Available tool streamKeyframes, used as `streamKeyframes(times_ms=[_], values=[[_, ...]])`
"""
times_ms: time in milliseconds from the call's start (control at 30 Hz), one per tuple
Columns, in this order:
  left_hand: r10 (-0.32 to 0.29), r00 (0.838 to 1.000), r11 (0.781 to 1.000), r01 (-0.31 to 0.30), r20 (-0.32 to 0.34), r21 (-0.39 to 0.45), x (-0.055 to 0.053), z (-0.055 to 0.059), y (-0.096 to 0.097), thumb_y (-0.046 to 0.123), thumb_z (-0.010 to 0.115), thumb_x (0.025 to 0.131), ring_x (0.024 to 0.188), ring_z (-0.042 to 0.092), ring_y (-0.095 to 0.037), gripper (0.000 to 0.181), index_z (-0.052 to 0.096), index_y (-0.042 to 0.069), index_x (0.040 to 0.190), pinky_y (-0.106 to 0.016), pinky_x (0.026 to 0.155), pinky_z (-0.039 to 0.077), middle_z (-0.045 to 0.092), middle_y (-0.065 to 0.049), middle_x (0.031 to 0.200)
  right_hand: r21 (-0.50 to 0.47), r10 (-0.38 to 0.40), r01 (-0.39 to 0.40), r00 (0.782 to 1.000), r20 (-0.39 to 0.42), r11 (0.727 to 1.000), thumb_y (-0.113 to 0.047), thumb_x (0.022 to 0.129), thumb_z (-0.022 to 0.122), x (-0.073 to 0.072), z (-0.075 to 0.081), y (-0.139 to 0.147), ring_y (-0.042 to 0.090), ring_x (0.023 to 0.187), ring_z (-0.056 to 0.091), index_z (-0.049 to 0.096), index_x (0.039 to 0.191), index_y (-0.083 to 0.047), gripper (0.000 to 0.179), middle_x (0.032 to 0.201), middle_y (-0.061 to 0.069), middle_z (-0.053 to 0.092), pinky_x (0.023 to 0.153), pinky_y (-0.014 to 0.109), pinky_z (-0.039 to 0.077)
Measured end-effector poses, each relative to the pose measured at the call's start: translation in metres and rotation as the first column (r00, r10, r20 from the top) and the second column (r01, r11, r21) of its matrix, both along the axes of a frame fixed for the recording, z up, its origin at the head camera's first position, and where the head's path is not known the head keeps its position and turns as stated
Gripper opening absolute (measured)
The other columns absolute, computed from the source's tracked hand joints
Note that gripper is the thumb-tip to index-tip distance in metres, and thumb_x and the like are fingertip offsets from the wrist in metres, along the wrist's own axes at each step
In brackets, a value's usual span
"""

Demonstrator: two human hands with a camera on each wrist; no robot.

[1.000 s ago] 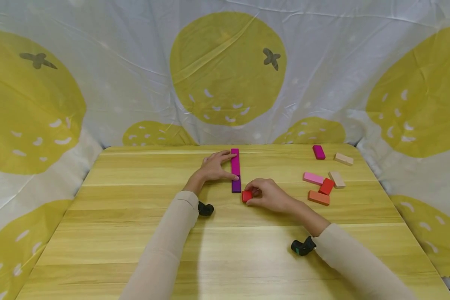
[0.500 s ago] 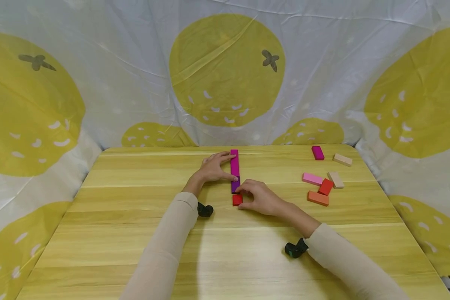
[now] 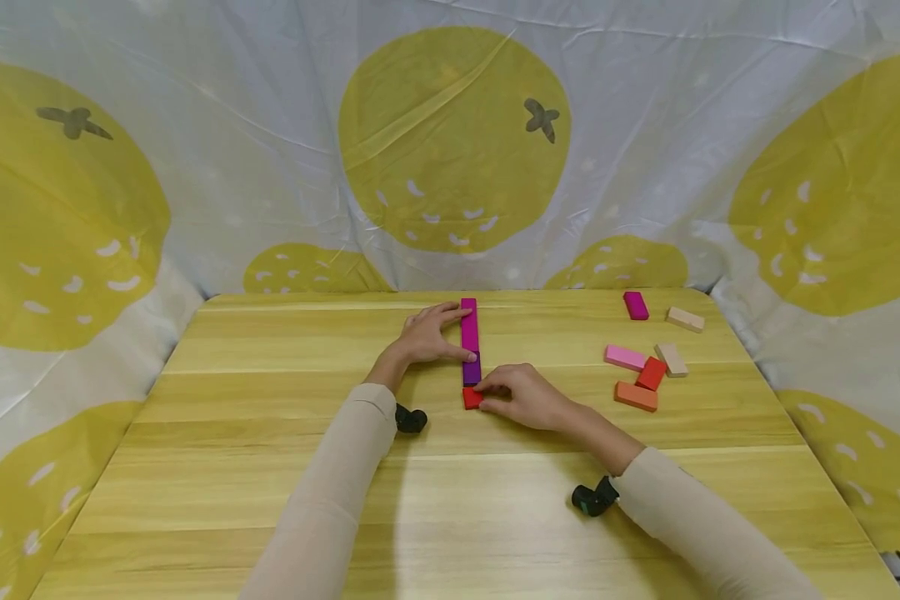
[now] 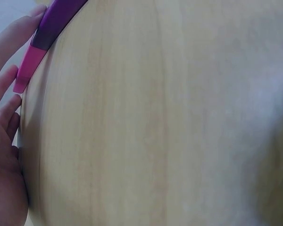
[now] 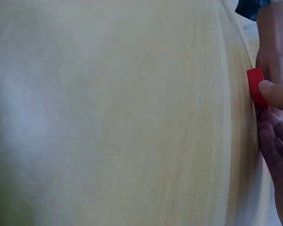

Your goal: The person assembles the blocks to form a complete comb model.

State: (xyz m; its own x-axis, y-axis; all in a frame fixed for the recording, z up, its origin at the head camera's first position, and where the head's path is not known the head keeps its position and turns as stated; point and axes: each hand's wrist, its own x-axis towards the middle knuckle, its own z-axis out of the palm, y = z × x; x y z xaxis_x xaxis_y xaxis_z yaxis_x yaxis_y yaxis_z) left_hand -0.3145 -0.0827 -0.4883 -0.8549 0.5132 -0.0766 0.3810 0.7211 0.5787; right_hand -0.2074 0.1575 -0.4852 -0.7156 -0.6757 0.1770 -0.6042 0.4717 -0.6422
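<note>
A row of blocks lies lengthwise on the table in the head view: a magenta block (image 3: 469, 323) at the far end, a purple block (image 3: 472, 369) in the middle, and a red block (image 3: 472, 398) at the near end. My left hand (image 3: 426, 335) spreads along the row's left side, its index finger on the magenta block and its thumb on the purple one. With thumb and fingertip, my right hand (image 3: 527, 397) pinches the red block at its right end. The right wrist view shows the thumb against the red block (image 5: 256, 89).
To the right lie loose blocks: magenta (image 3: 635, 305), pink (image 3: 625, 357), red (image 3: 651, 373), orange (image 3: 636, 396) and two natural wood blocks, one farther back (image 3: 685, 319). A patterned curtain (image 3: 450, 167) hangs behind the wooden table (image 3: 450, 517).
My right hand has brought the red block leftward to the purple block's near end, then nudged it up close against it. My left hand has stayed where it was.
</note>
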Motion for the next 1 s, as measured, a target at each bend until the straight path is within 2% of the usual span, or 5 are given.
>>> streamKeyframes(times_ms=[367, 1000], values=[[0.001, 1.0, 1.0, -0.001, 0.002, 0.005, 0.0003, -0.0015, -0.0002, 0.058, 0.081, 0.08, 0.153, 0.021, -0.028, 0.094, 0.042, 0.029, 0.161, -0.056, 0.117, 0.016, 0.028, -0.001, 0.167, 0.017, -0.038, 0.039, 0.999, -0.026, 0.999, -0.014, 0.092, 0.081, -0.0004, -0.0024, -0.0029, 0.009, 0.089, 0.069, 0.079, 0.11, -0.004, 0.021, 0.101, 0.001, 0.075, 0.079, 0.026, 0.057], [0.018, 1.0, 1.0, -0.018, -0.011, 0.001, -0.0029, -0.0044, 0.0012, 0.06, 0.081, 0.079, 0.153, 0.021, -0.028, 0.095, 0.042, 0.03, 0.16, -0.055, 0.117, 0.017, 0.029, -0.001, 0.167, 0.04, -0.077, 0.079, 0.995, -0.059, 0.996, -0.015, 0.092, 0.081, -0.0034, -0.0019, -0.0056, 0.009, 0.084, 0.067, 0.079, 0.108, -0.004, 0.019, 0.098, 0.001, 0.074, 0.077, 0.025, 0.057]])
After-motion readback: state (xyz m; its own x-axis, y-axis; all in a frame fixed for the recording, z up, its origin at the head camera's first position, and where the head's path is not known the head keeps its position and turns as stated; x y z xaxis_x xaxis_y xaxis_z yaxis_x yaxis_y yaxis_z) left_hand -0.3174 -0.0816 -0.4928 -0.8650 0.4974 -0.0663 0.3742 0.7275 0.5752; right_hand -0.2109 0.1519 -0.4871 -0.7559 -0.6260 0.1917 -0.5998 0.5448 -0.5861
